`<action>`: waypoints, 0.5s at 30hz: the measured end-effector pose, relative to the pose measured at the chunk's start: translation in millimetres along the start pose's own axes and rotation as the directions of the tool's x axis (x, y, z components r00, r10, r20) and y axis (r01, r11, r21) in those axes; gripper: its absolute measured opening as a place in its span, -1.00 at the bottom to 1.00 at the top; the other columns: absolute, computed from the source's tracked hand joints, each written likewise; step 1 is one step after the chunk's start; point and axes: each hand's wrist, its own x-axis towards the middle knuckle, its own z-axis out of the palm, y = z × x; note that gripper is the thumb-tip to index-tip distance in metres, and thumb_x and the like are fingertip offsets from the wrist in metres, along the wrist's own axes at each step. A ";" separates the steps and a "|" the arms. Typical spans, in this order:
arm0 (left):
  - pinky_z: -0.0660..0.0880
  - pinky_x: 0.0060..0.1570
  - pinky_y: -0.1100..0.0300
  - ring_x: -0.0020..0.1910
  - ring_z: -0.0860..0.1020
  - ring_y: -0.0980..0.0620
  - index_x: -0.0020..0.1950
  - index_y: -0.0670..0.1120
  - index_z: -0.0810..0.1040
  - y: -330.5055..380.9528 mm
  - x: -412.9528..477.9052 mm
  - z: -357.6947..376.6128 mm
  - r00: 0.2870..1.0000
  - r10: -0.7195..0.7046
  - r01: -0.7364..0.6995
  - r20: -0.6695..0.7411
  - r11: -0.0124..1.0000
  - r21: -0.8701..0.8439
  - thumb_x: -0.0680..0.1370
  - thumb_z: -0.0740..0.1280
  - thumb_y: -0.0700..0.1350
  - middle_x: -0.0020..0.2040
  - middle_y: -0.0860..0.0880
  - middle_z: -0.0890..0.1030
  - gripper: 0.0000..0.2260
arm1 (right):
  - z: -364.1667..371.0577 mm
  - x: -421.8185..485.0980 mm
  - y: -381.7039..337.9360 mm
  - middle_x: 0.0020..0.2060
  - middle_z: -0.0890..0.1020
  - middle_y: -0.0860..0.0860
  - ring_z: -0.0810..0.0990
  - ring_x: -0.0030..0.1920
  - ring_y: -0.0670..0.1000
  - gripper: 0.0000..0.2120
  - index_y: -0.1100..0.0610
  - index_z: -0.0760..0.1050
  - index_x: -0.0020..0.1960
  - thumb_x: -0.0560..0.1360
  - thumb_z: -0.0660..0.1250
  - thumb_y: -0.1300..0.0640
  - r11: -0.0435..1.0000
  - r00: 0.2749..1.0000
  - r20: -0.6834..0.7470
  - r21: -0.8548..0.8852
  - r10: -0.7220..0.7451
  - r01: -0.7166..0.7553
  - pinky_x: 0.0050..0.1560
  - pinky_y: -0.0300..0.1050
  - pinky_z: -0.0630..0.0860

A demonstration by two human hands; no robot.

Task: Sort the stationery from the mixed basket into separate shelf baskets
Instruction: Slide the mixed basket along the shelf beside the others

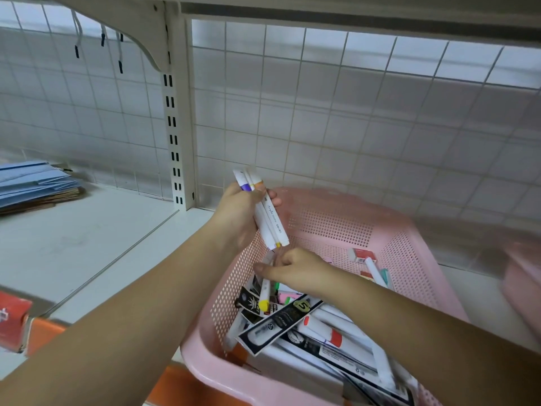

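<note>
The pink basket [409, 230] stands on the white shelf [73, 244], with its near rim over the orange shelf edge [175, 385]. In the near part of the basket lie black packs [281, 326] and white markers with red bands [325, 329], all mixed and crossing each other. Over the middle of the basket, the right hand [295, 271] pinches a white marker with a yellow cap [265, 291] between thumb and curled fingers; the cap end points down into the pile. Just above the left wall of the basket, the left hand [240, 218] grips a bundle of white markers [265, 212], with its fingers closed around them. The bundle is tilted, and purple and orange bands show near its top end. In the far right corner of the basket lies a white eraser [361, 254]. Right of the basket, the edge of another pink basket [524, 282] is visible, blurred. Far left of the basket lies a stack of blue folders [35, 183]. Behind the basket stands a white wire grid [351, 127] and a slotted post [175, 127].
</note>
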 end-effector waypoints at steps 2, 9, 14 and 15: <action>0.52 -0.01 -0.01 -0.28 0.56 -0.03 -0.10 -0.19 0.39 -0.3 0.8 -0.9 1.000 -0.001 0.002 0.005 1.000 -0.007 0.60 0.14 -0.32 -0.26 -0.12 0.49 -0.88 | -2.9 -2.5 -3.0 -0.39 0.44 -0.09 0.44 -0.27 -0.11 -0.63 0.01 0.35 -0.44 0.43 0.41 -0.06 0.996 0.999 0.049 0.090 0.016 -0.020 -0.22 -0.25 0.33; 0.55 -0.08 0.03 -0.27 0.58 -0.03 -0.06 -0.19 0.39 0.7 -0.2 -1.0 1.000 -0.015 0.015 0.014 1.000 -0.016 0.61 0.14 -0.32 -0.25 -0.13 0.50 -0.91 | -7.4 0.3 -3.1 -0.32 0.47 -0.04 0.43 -0.29 -0.11 -0.86 0.11 0.46 -0.26 0.41 0.40 0.15 0.978 0.989 0.064 0.153 0.130 -0.139 -0.33 -0.32 0.36; 0.58 -0.13 0.03 -0.25 0.60 -0.05 -0.06 -0.21 0.38 3.0 -2.9 1.2 1.000 -0.015 0.016 0.011 0.997 -0.072 0.61 0.14 -0.32 -0.22 -0.15 0.52 -0.92 | -6.4 10.7 0.2 -0.08 0.58 0.08 0.45 -0.21 -0.02 -0.74 0.16 0.47 0.15 0.47 0.28 0.16 0.895 0.970 -0.119 0.422 0.214 -0.145 -0.36 -0.23 0.31; 0.59 -0.18 0.04 -0.26 0.62 -0.04 -0.06 -0.22 0.38 3.6 -3.3 1.3 1.000 -0.021 0.022 0.011 0.995 -0.099 0.60 0.15 -0.32 -0.21 -0.16 0.53 -0.93 | -7.2 12.5 0.7 -0.03 0.60 0.11 0.47 -0.23 -0.02 -0.72 0.16 0.44 0.18 0.48 0.26 0.18 0.871 0.965 -0.149 0.475 0.218 -0.123 -0.44 -0.26 0.30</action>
